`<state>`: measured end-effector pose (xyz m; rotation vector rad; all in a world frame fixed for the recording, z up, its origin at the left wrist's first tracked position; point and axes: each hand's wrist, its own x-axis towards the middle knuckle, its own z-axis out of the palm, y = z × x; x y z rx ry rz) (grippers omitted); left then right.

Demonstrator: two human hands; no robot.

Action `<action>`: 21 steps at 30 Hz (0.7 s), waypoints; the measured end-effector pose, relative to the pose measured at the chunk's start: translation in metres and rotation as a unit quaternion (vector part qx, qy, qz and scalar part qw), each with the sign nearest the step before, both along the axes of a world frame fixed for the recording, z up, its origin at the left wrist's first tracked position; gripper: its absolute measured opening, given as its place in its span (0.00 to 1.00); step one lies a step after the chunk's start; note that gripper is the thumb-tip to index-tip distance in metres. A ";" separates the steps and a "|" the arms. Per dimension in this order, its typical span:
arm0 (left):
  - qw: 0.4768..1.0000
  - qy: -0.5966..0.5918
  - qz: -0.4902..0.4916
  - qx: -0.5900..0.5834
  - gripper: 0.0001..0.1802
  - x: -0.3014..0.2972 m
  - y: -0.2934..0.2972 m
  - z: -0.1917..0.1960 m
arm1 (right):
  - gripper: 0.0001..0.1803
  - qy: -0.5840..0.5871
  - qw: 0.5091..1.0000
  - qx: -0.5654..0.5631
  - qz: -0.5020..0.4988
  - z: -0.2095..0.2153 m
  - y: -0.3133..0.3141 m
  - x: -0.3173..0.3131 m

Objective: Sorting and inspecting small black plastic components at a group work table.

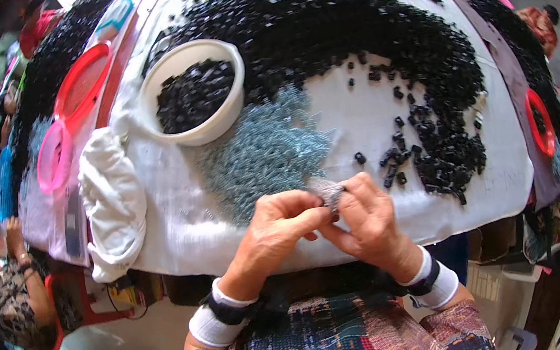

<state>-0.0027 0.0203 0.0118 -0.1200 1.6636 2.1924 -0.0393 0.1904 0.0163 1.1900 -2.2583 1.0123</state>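
Both hands meet just above the near edge of the white cloth. My left hand point(277, 229) is closed in a pinch, thumb and index finger pressed together. My right hand point(367, 223) is closed too, its fingertips almost touching the left ones. A greyish, fabric-like bit point(327, 191) shows at the right fingertips; whether it is a finger wrap or a held thing I cannot tell. Something small and dark between the fingertips is mostly hidden. Just beyond lies a heap of thin blue-grey metallic pieces point(263, 156). Small black plastic parts point(444, 145) are scattered to the right.
A white bowl point(237, 113) of black parts stands at the left of the heap. A large bank of black parts point(316, 23) curves behind. A crumpled white cloth point(111, 198), a red tray point(85, 84) and a pink ring-shaped tray point(43, 169) lie left. Other people sit at both sides.
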 end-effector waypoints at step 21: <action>0.937 0.061 0.299 0.173 0.16 -0.069 -0.089 0.035 | 0.16 0.011 0.965 0.208 -0.157 -0.025 0.038 -0.044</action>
